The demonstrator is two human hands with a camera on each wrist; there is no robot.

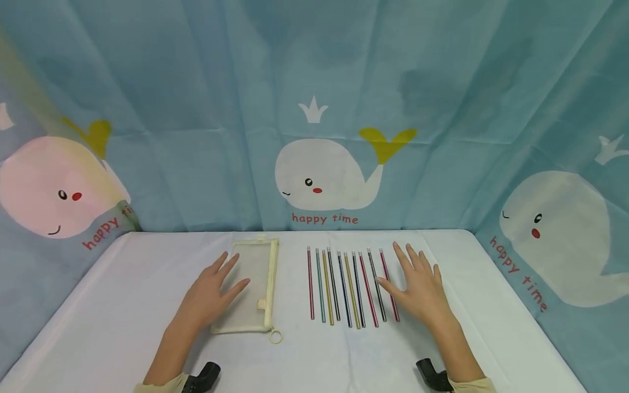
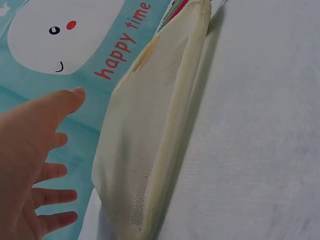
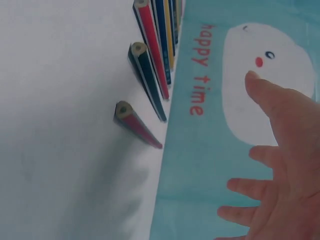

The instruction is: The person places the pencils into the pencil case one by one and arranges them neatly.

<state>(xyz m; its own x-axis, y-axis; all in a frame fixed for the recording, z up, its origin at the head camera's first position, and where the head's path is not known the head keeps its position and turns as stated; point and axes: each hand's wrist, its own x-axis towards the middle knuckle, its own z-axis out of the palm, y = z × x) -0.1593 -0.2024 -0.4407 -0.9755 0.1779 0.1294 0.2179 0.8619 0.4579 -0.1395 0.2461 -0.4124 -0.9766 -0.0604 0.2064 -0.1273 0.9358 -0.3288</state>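
Note:
My left hand (image 1: 207, 292) hovers with fingers spread over the left part of a pale yellow mesh zip pouch (image 1: 248, 284), holding nothing. The pouch lies flat, its zip along the right side and a ring pull (image 1: 276, 337) at the near corner. In the left wrist view the pouch (image 2: 145, 130) shows beside the thumb. My right hand (image 1: 420, 286), fingers also spread, is above the right end of a row of pencils. The nearest is a red pencil (image 1: 390, 286); beside it lies a dark green pencil (image 1: 377, 286). In the right wrist view the red pencil (image 3: 137, 125) lies apart from the hand.
Several pencils in red, yellow, blue, green and dark colours, such as a teal pencil (image 1: 320, 286), lie roughly parallel on the white tabletop (image 1: 319, 360). A blue whale-print curtain (image 1: 221, 180) hangs behind and at both sides of the table.

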